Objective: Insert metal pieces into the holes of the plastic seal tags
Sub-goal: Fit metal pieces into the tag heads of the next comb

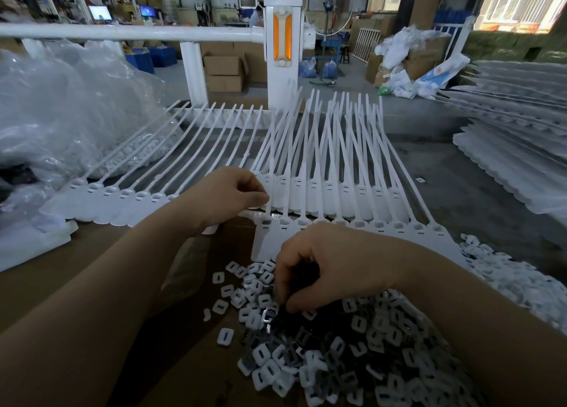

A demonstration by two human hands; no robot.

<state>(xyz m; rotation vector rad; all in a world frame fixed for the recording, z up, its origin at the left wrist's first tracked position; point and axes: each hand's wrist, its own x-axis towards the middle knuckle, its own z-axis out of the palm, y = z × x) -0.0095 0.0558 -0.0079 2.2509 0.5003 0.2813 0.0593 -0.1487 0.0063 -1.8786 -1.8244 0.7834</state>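
No text, label, brand or number can be read anywhere; the two lit monitors (100, 13) far back on the left show only blurred bright shapes; the printed bag (441, 70) on the heap at right seems to carry blue markings, too smeared to make out as letters.

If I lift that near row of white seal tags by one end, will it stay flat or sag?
The near row of white plastic seal tags will probably sag: its long thin tails already splay unevenly. It looks light. The joined flat heads should lift together.
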